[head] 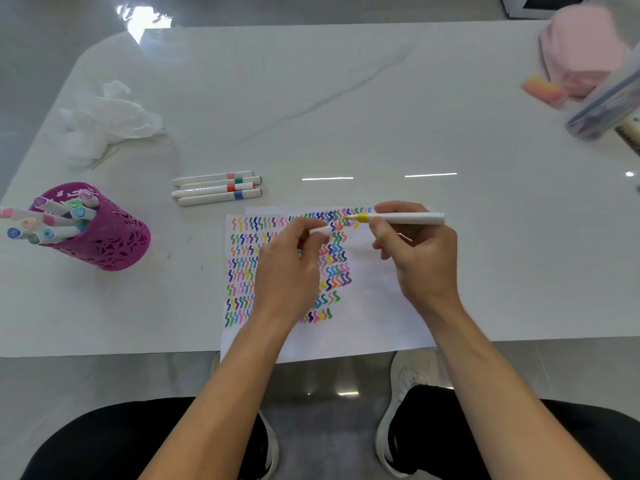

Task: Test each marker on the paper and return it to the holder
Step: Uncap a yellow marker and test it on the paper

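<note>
Your hands are apart over the paper point(374, 306): left hand point(287, 268) pinches the white cap point(320, 231), right hand point(422, 258) grips the yellow marker point(405, 218) just behind its tip. It's probably light, stiff and slick, so hold the barrel. The holder point(107, 237) stands at nine o'clock on the counter point(346, 98)

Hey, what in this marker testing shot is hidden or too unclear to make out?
Head view:
- Squiggles on the paper under the left hand: covered by hand and forearm.
- White cap: mostly inside the left fingers.
- Yellow marker in the right hand: tip contact with paper unclear.
- Clear container, right edge: blurred, cut off.
- Pink object: too blurred to identify.
- Markers in the purple holder: bodies behind its wall.
</note>
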Tool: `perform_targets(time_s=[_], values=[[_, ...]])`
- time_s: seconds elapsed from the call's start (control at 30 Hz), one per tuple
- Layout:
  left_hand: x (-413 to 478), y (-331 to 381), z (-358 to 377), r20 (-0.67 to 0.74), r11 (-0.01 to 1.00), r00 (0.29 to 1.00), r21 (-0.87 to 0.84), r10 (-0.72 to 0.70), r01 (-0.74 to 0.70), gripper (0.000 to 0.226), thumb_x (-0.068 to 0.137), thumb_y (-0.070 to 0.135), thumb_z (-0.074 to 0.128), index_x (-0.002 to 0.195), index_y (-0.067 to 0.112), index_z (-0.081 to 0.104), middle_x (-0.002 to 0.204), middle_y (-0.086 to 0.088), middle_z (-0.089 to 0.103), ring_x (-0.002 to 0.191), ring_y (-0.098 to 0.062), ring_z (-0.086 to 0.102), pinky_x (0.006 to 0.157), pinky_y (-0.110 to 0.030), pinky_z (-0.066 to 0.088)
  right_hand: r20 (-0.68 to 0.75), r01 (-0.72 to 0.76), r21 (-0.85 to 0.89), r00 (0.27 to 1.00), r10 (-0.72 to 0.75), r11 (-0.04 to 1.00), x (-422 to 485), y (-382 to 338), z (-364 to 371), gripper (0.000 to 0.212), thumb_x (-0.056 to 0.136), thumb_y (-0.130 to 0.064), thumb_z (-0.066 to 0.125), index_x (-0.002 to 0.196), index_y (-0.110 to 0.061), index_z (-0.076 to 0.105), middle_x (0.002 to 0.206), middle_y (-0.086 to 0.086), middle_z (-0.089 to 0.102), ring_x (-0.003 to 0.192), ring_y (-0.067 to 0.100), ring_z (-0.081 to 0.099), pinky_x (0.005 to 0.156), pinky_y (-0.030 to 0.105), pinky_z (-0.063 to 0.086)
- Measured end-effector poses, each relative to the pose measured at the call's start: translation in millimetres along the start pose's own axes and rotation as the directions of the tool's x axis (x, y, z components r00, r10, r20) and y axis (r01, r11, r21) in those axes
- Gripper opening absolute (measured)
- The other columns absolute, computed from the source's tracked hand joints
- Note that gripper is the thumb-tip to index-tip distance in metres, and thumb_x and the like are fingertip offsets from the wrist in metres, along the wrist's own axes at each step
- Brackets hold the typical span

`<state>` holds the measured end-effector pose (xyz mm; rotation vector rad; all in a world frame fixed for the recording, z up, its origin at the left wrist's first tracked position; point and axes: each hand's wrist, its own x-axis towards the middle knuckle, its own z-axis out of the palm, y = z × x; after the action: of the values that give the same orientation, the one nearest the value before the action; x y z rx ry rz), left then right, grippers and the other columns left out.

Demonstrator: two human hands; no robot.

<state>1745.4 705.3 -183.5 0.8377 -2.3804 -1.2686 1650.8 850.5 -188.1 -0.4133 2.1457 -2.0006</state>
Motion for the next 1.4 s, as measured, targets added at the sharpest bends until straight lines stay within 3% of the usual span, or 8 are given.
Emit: perform_targets(time_s=[0.23, 0.4, 0.7, 0.83, 1.4], values=[[-6.8, 6.6, -5.5, 0.069, 0.973, 0.995, -0.217, -0.068, 0.082, 0.016, 0.106, 0.022, 0.050, 0.106, 0.029, 0.065, 0.085, 0.016, 0.074, 0.073, -0.007, 0.066, 0.056, -0.019, 0.052, 0.073, -0.064, 0.099, 0.996, 0.057, 0.993, -9.0, -6.4, 4.9, 0.018, 0.098, -0.024, 0.063, 0.105, -0.012, 0.074, 0.083, 0.003, 0.076, 0.073, 0.024, 0.073, 0.063, 0.031, 0.058], [-11.4, 7.1, -6.4, 0.142, 0.950, 0.986, -0.289, -0.083, 0.121, 0.018, 0.106, 0.021, 0.048, 0.111, 0.028, 0.064, 0.088, 0.015, 0.074, 0.075, -0.005, 0.068, 0.058, -0.015, 0.052, 0.103, -0.057, 0.100, 0.994, 0.047, 0.993, -11.7, -8.1, 7.2, 0.013, 0.100, -0.020, 0.063, 0.103, -0.014, 0.074, 0.083, 0.006, 0.076, 0.073, 0.025, 0.073, 0.064, 0.032, 0.060], [-14.4, 4.1, -6.8, 0.146, 0.949, 0.988, -0.303, -0.050, 0.092, 0.018, 0.105, 0.020, 0.052, 0.114, 0.024, 0.067, 0.086, 0.009, 0.072, 0.076, -0.005, 0.067, 0.062, -0.014, 0.050, 0.136, -0.080, 0.075, 0.988, 0.069, 0.994, -14.7, -4.1, 11.3, 0.013, 0.102, -0.019, 0.064, 0.105, -0.012, 0.074, 0.082, 0.005, 0.076, 0.073, 0.025, 0.074, 0.064, 0.033, 0.060], [-13.1, 2.8, -8.4, 0.138, 0.935, 0.990, -0.346, -0.034, 0.081, 0.020, 0.105, 0.017, 0.053, 0.111, 0.024, 0.070, 0.082, 0.006, 0.071, 0.072, -0.006, 0.065, 0.064, -0.021, 0.055, 0.136, -0.098, 0.116, 0.987, 0.081, 0.988, -13.7, -3.4, 13.6, 0.013, 0.101, -0.019, 0.064, 0.104, -0.010, 0.073, 0.081, 0.007, 0.076, 0.069, 0.025, 0.073, 0.063, 0.032, 0.060], [-17.3, 1.0, -14.9, 0.135, 0.920, 0.989, -0.377, -0.060, 0.107, 0.025, 0.101, 0.008, 0.057, 0.099, 0.027, 0.072, 0.072, 0.003, 0.071, 0.064, -0.010, 0.066, 0.062, -0.021, 0.056, 0.159, -0.159, 0.232, 0.980, 0.124, 0.960, -24.5, -1.2, 22.0, 0.013, 0.101, -0.017, 0.063, 0.101, -0.011, 0.074, 0.078, 0.011, 0.077, 0.070, 0.029, 0.076, 0.067, 0.030, 0.061]])
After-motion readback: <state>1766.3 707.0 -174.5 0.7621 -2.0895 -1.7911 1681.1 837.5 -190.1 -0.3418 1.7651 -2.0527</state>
